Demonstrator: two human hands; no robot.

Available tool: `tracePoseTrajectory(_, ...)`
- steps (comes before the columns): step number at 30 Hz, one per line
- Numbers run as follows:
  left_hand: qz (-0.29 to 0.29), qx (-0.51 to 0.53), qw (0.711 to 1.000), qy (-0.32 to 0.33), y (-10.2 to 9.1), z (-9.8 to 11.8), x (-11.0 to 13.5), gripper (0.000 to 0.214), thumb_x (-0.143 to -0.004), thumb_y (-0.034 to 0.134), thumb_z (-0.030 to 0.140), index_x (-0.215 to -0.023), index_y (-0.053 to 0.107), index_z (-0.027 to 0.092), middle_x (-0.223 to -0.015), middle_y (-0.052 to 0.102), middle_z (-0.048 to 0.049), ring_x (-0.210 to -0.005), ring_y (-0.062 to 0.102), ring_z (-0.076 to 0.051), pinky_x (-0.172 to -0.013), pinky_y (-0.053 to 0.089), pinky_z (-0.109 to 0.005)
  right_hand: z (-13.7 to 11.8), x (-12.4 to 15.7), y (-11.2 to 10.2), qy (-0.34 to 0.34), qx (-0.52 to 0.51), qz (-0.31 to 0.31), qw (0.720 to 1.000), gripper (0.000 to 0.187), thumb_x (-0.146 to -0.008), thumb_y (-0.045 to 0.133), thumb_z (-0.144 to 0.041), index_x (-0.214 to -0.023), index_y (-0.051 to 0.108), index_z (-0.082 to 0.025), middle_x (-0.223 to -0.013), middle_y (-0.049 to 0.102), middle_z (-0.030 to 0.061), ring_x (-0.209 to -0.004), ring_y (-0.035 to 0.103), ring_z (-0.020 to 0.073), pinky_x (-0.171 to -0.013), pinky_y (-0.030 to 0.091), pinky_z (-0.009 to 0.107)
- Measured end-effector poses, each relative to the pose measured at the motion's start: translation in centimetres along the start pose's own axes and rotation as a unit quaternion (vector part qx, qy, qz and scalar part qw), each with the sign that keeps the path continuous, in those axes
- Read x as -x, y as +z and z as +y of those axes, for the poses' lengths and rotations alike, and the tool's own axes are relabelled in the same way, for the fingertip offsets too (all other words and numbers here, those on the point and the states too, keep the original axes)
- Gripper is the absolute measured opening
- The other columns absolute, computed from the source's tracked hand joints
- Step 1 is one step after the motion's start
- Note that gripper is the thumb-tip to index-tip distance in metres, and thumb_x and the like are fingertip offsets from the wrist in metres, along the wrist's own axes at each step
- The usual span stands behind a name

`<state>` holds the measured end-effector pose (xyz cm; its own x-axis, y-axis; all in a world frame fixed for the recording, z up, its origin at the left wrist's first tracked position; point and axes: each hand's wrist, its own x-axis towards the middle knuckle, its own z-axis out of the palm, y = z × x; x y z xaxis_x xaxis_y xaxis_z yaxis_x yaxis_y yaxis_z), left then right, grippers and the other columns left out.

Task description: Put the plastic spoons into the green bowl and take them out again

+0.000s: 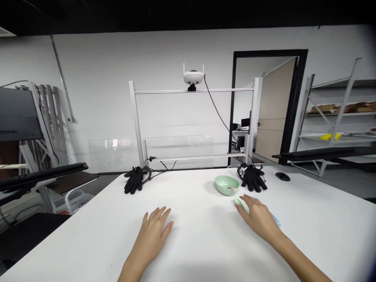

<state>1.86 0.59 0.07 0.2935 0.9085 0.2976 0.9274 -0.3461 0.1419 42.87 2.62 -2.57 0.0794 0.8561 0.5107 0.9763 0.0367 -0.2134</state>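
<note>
At the far left of the counter [205, 254] stand a dark monitor [17, 113] and a black keyboard [44, 176], the keyboard tilted and reaching in over a lower dark surface. Behind the counter's far edge is a clear glass panel [149, 152], and an aluminium frame [194, 125] rises there, carrying a white camera unit [193, 77] with two small antennae on its top bar. A black glove [134, 179] lies at the far edge, wired at the cuff. The left hand [154, 235] rests palm down on the bare counter with its fingers loosely spread, holding nothing. Ahead and to the right sits a pale green bowl [226, 185] with a pink item [233, 189] inside it. The right hand [258, 219] lies just in front of the bowl, reaching over a pale green object [239, 203] and touching it, with a light blue object [276, 221] partly hidden beneath the palm; whether it grips either one cannot be told. A second black glove [253, 178] lies just behind that hand, with a black computer mouse [282, 176] beyond it, and metal shelving [337, 113] stands at the far right.
</note>
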Motion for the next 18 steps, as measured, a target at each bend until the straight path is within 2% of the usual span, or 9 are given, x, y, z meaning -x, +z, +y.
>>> tracePoseTrajectory(4, -0.004, -0.004, 1.000, -0.002, 0.1, -0.1, 0.0, 0.052, -0.105, 0.035, 0.049, -0.150, 0.051, 0.027, -0.157, 0.051, -0.0069, -0.149, 0.041, -0.030, -0.122, 0.027, -0.059, -0.2, -3.0, -1.0, 0.013, -0.009, -0.026, 1.000, 0.053, -0.099, 0.037, -0.049, -0.132, 0.065, -0.018, -0.133, 0.067, 0.0138, -0.116, 0.065, 0.0293, -0.091, 0.050, 0.038)
tracePoseTrajectory(8, -0.001, 0.002, 1.000, -0.002, 0.3, -0.1, 0.1, 0.052, -0.105, 0.036, 0.049, -0.149, 0.052, 0.027, -0.157, 0.052, -0.0070, -0.148, 0.041, -0.031, -0.122, 0.028, -0.060, 0.1, -6.6, -1.1, 0.037, 0.014, -0.046, 0.998, 0.054, -0.099, 0.038, -0.049, -0.127, 0.067, -0.014, -0.118, 0.071, 0.0178, -0.113, 0.064, 0.0308, -0.085, 0.048, 0.034)
tracePoseTrajectory(14, -0.003, 0.003, 1.000, -0.002, 0.5, -0.1, 0.1, 0.051, -0.105, 0.036, 0.048, -0.149, 0.053, 0.026, -0.156, 0.052, -0.0078, -0.147, 0.043, -0.032, -0.120, 0.029, -0.062, 0.7, -11.7, -0.1, 0.094, 0.046, -0.131, 0.986, 0.047, -0.095, 0.044, -0.043, -0.112, 0.074, -0.012, -0.116, 0.071, 0.0219, -0.110, 0.067, 0.0324, -0.085, 0.047, 0.035)
tracePoseTrajectory(18, 0.002, 0.008, 1.000, -0.001, 0.6, -0.1, 0.1, 0.050, -0.105, 0.037, 0.047, -0.148, 0.053, 0.027, -0.156, 0.053, -0.0078, -0.147, 0.042, -0.032, -0.120, 0.030, -0.061, 0.9, -13.6, 1.2, 0.127, 0.054, -0.176, 0.975, 0.043, -0.092, 0.049, -0.042, -0.105, 0.076, -0.010, -0.111, 0.073, 0.0237, -0.109, 0.069, 0.0332, -0.084, 0.049, 0.036)
